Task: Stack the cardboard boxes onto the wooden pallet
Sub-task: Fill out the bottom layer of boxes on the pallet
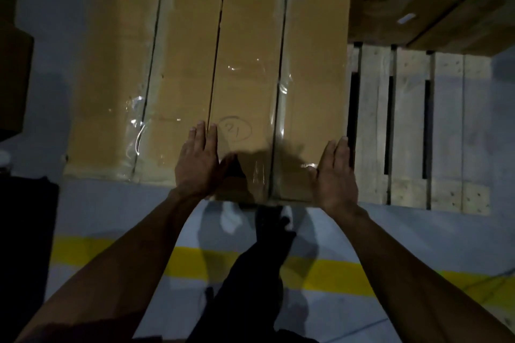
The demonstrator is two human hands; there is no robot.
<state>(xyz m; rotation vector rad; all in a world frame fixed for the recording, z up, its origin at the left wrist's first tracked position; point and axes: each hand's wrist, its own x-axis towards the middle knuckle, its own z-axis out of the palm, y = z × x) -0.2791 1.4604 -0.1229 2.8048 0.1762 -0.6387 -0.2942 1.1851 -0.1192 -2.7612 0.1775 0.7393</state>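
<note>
A long taped cardboard box (281,69) with "21" circled in pen on its top lies in front of me, beside a second box (145,69) on its left. My left hand (199,164) lies flat on the near left part of the top, fingers straight. My right hand (335,172) rests flat against the near right edge, fingers straight. The wooden pallet (412,125) shows its bare slats to the right of the box.
More cardboard boxes (434,8) sit at the back right on the pallet, and others along the top edge. A dark stack stands at the far left (11,64). The grey floor has a yellow line (320,273) near my feet.
</note>
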